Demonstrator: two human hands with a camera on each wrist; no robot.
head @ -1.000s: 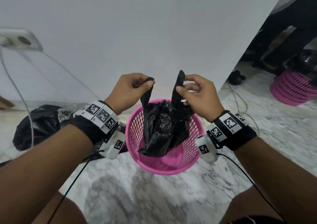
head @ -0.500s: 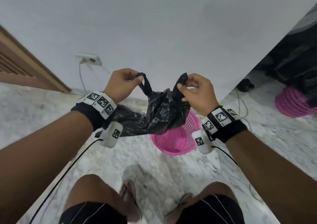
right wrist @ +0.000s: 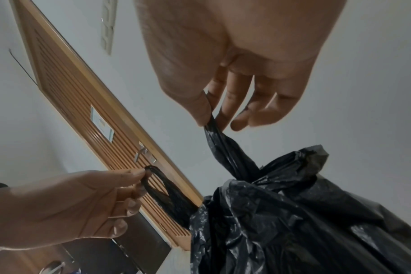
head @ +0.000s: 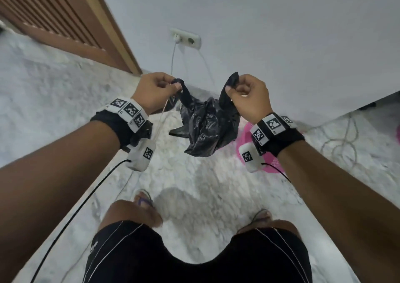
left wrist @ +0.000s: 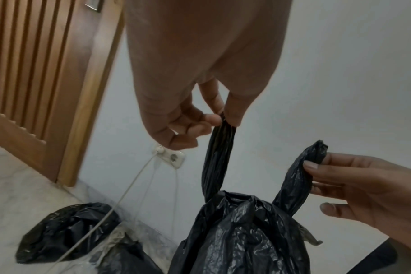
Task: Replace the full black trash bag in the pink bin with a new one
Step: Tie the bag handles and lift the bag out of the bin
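Observation:
A full black trash bag (head: 207, 129) hangs in the air between my two hands, above the marble floor. My left hand (head: 171, 86) pinches its left handle loop (left wrist: 219, 153) between thumb and fingers. My right hand (head: 232, 87) pinches the right handle (right wrist: 225, 153) the same way. The pink bin (head: 244, 139) stands on the floor to the right, mostly hidden behind my right wrist and the bag. In the left wrist view the bag (left wrist: 241, 239) fills the lower middle; in the right wrist view the bag (right wrist: 293, 226) fills the lower right.
Another black bag (left wrist: 66, 233) lies on the floor by the wall, left of the hanging one, beside clear plastic (left wrist: 120, 246). A wall socket (head: 187, 39) with white cables is straight ahead. A wooden slatted door (head: 58, 20) is at the left. My feet and knees are below.
The bag has come up out of the pink bin and moved left with both hands. The view has swung left, so the bin now sits behind my right wrist.

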